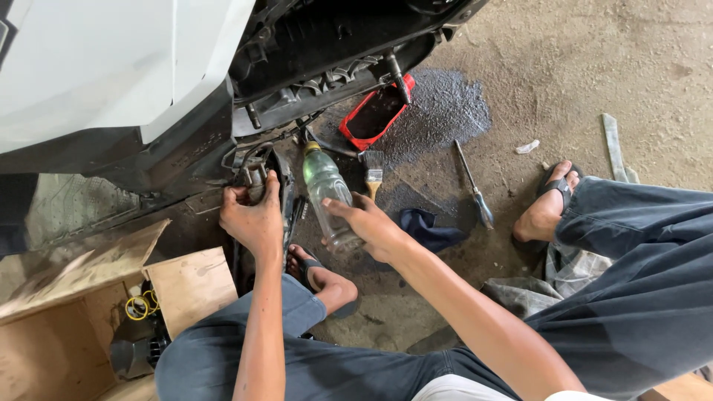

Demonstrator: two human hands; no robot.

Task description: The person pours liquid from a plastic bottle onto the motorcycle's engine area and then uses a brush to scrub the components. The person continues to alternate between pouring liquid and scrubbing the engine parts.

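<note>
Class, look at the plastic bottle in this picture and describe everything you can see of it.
The plastic bottle is clear and ribbed, with a yellow-green cap end pointing up towards the vehicle's dark underside. It looks nearly empty, with a greenish tint near the neck. It is tilted above the oily concrete floor, and the right hand grips its lower part.

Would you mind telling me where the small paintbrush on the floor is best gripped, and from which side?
Grip the paintbrush by its wooden handle, coming from the person's side. It lies flat with the bristles pointing away toward the red tray, and the handle end faces the right hand, which is on the clear bottle.
</note>
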